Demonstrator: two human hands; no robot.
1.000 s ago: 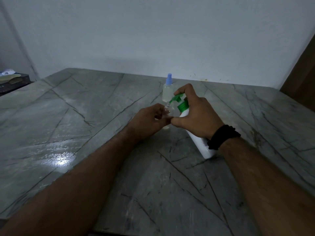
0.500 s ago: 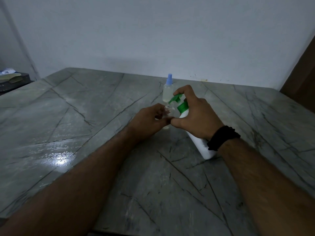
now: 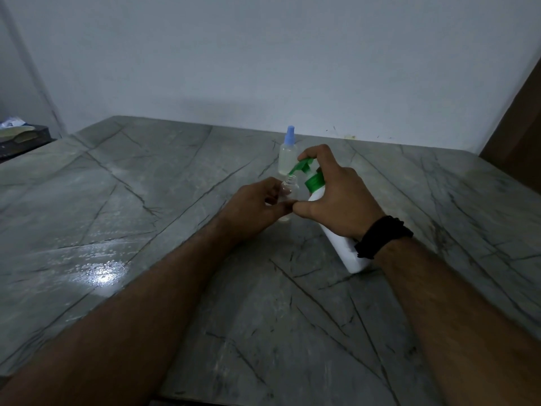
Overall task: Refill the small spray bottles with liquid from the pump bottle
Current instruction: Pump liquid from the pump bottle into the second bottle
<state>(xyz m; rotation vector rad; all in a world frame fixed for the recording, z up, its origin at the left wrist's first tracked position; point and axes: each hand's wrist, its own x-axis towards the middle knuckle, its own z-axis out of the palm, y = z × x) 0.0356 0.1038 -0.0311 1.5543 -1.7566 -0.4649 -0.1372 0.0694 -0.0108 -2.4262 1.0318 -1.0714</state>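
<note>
My left hand [image 3: 255, 207] grips a small clear spray bottle [image 3: 289, 190] that has no cap, its open neck pointing up. My right hand [image 3: 336, 197] wraps round the neck of a white pump bottle [image 3: 345, 250] with a green pump head [image 3: 303, 167]. The index finger lies on top of the pump, and the green nozzle sits right over the small bottle's mouth. The white bottle stands tilted on the grey marble table [image 3: 146, 230]. Behind them stands a second small clear spray bottle [image 3: 288, 153] with a light blue cap.
The table reaches a white wall at the back. A dark tray with papers [image 3: 20, 137] sits beyond the table's far left edge. A brown wooden panel [image 3: 518, 136] rises at the right. A bright light glare shows on the left of the tabletop.
The pump head and my right index finger have risen slightly over the small bottle's mouth. Both hands stay in the same place.
</note>
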